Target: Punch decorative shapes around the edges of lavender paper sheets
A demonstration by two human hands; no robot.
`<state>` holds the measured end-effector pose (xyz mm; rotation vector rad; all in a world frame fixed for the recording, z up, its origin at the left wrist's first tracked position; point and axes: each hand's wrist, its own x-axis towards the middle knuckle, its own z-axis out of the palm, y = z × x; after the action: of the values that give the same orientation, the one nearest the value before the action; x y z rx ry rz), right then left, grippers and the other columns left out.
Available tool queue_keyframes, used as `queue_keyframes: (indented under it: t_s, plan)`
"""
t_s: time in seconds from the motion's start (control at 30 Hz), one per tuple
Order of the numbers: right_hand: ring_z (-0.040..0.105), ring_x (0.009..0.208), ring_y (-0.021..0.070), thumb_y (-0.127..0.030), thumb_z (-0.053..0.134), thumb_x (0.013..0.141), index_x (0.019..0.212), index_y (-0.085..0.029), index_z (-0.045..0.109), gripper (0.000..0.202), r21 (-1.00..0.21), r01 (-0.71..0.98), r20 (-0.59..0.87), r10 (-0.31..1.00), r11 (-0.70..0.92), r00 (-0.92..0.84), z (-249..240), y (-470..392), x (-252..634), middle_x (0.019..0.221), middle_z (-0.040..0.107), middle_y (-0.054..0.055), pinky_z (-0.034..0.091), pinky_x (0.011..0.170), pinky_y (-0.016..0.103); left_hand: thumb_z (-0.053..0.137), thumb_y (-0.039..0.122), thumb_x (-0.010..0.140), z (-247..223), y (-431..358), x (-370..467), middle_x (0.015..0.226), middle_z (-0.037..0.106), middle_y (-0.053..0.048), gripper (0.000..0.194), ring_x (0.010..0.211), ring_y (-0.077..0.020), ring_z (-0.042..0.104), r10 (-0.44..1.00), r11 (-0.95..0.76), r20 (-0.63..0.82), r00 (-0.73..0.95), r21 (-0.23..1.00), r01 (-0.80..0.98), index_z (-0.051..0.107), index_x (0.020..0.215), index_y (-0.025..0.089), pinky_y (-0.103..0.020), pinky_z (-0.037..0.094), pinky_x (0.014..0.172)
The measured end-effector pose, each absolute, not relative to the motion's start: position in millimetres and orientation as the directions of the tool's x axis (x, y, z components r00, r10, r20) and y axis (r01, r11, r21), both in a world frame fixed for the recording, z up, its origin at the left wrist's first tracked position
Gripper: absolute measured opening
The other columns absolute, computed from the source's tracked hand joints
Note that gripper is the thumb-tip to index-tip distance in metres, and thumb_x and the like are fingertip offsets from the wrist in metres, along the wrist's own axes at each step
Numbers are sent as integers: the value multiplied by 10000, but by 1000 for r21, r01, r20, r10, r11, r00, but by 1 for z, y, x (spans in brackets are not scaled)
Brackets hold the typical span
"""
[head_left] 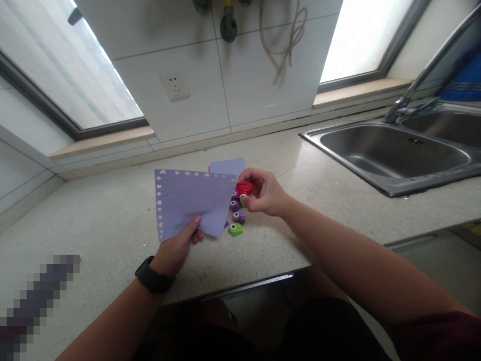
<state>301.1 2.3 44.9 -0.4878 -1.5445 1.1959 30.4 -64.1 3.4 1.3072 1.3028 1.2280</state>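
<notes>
A sheet of light-purple paper (193,200) is held up over the counter, small cut-out shapes running in a row along its top and left edges. The left hand (180,245) has it pinched at the lower edge, thumb on the face. At the sheet's upper right corner, the right hand (266,193) is closed on a small red plastic craft punch (245,189) — whether the corner sits in its slot I cannot tell. Just beneath lie several small purple punches (238,217) and a bright-green punch (236,229), some partly hidden. Behind the sheet, a second light-purple sheet (228,165) lies on the speckled pale stone counter (112,200). A black wristwatch (154,276) circles the left wrist. Farther out — a stainless-steel sink (387,150) at the right, a white wall socket (175,85) on the tiles ahead
</notes>
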Motion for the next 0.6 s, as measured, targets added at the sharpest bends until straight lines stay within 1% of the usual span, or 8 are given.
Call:
queue_keyframes:
  t_s: [0.23, 0.47, 0.6]
  plan:
    - [593, 703, 113, -135, 803, 634, 952, -172, 636, 361, -862, -253, 504, 796, 439, -335, 45, 2, 301, 829, 656, 4, 503, 643, 259, 735, 482, 892, 3, -64, 30, 590, 654, -27, 381, 544, -175, 590, 999, -20, 27, -43, 988, 151, 665, 635, 209, -321, 483, 608]
    - [602, 777, 108, -90, 799, 649, 1034, -187, 611, 439, -838, -354, 535, 752, 415, -386, 41, 6, 299, 896, 628, -4, 524, 706, 244, 721, 493, 911, 1, -63, 29, 602, 641, -18, 404, 567, -170, 590, 999, -1, 10, -51, 987, 158, 651, 630, 212, -326, 490, 644]
    - [614, 783, 111, -93, 801, 662, 1046, -184, 623, 433, -846, -348, 524, 755, 405, -394, 38, 7, 298, 911, 638, 2, 533, 717, 252, 733, 480, 902, 1, -63, 30, 603, 642, -19, 381, 564, -170, 584, 998, -13, 20, -55, 992, 129, 655, 649, 206, -326, 486, 629]
